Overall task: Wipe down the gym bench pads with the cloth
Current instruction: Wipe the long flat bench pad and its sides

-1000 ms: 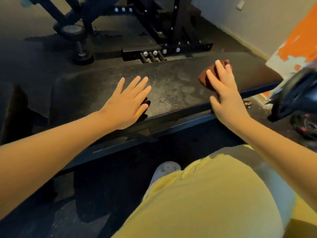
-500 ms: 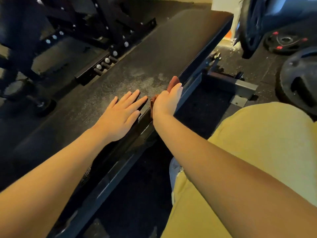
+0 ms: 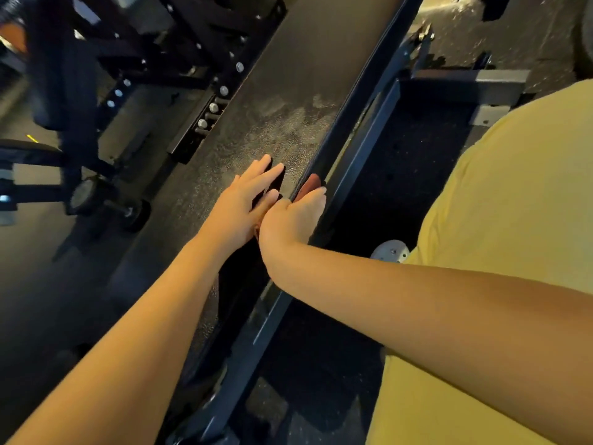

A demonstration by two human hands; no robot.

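Observation:
The long black bench pad (image 3: 288, 91) runs diagonally from lower left to top centre, with damp smears near its middle. My left hand (image 3: 244, 200) lies flat on the pad's top, fingers straight and spread. Right beside it, my right hand (image 3: 295, 216) presses the reddish-brown cloth (image 3: 309, 184) against the pad's near side edge; only the cloth's tip shows past my fingertips. The two hands touch at the thumb side.
The bench's dark steel frame (image 3: 362, 149) runs under the pad's near edge, with a cross foot (image 3: 465, 81) at upper right. A black rack (image 3: 192, 59) and a dumbbell (image 3: 106, 203) stand left of the bench. My yellow-clad leg (image 3: 497, 220) fills the right.
My right hand slid the cloth from the pad's top at the right to its near side edge, ending against my left hand. The view swung, so the bench now runs steeply.

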